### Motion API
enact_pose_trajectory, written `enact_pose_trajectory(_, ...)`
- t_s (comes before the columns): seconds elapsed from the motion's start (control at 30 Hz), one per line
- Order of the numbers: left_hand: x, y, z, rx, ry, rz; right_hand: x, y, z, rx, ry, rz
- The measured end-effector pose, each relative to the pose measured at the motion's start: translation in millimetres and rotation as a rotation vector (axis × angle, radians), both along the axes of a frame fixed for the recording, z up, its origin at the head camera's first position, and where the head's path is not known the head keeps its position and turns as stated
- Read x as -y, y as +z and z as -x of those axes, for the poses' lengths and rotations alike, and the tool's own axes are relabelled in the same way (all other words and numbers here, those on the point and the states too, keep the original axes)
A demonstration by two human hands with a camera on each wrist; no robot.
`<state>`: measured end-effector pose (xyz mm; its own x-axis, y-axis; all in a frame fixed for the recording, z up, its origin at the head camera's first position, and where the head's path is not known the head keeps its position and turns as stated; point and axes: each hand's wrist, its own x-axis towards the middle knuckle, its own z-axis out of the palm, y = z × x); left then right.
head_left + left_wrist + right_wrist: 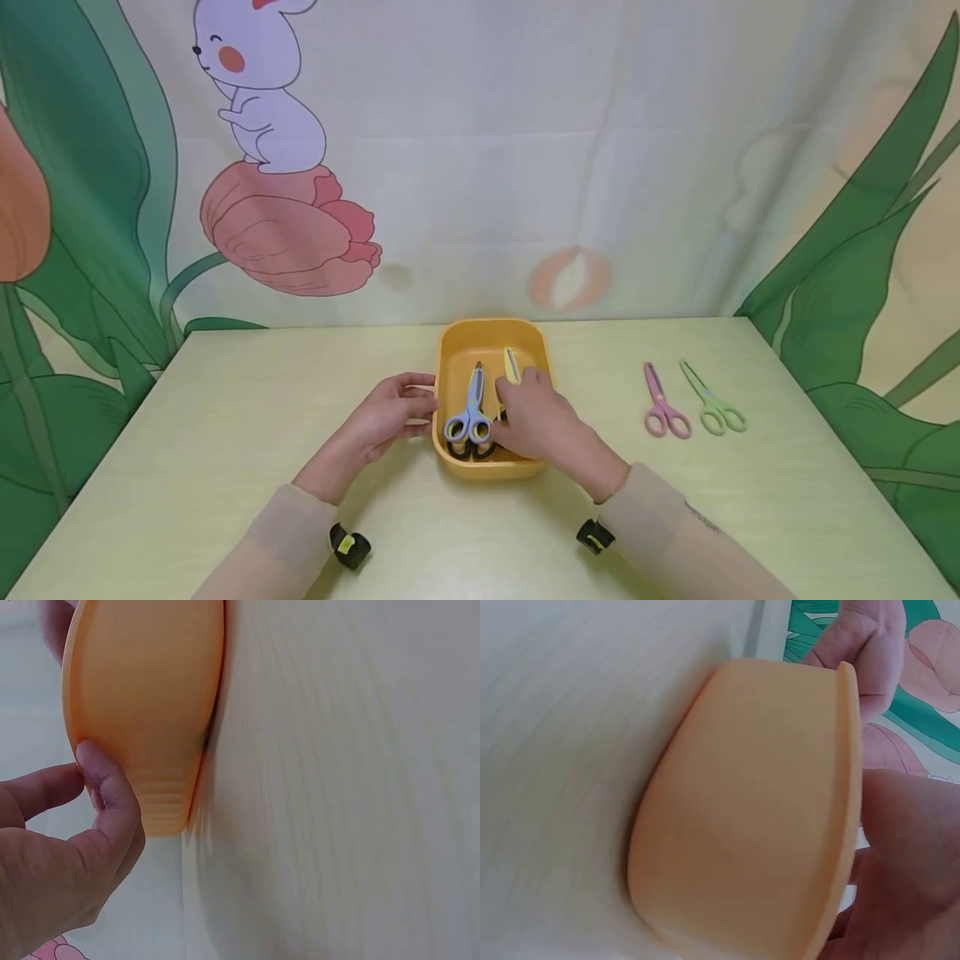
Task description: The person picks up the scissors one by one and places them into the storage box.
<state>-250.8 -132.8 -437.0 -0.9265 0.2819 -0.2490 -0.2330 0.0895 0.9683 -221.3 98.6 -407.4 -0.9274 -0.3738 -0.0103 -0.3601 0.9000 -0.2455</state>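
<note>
An orange-yellow plastic bin [491,473] stands on the table with several scissors inside. My left hand [390,412] is at its left side, the loosely bent fingertips touching the wall near the rim. Over the bin's right half, my right hand [542,421] reaches down with bent fingers and holds a pair of yellow scissors [512,364]; the blade end shows past the fingers, and the handles are mostly hidden under the hand. Blue scissors [474,404] lie left of that hand, on top of black-handled scissors [459,452].
To the right of the bin, pink scissors [658,402] and light green scissors [712,398] lie on the pale table [247,400], blades pointing away. A printed curtain [465,167] with a rabbit and tulips hangs behind the table's back edge.
</note>
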Motion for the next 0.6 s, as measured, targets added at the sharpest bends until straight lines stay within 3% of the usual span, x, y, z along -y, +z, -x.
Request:
enact_pose_trajectory(0.37,0.2,1.5,-1.3,0.003,0.001,-0.007,4.7,-7.1,2.7,0.027,0.033,-0.101)
enact_pose_trajectory(0.6,0.1,2.8,-1.4,0.008,0.001,0.001,6.5,-9.6,5.1,0.096,0.021,-0.128)
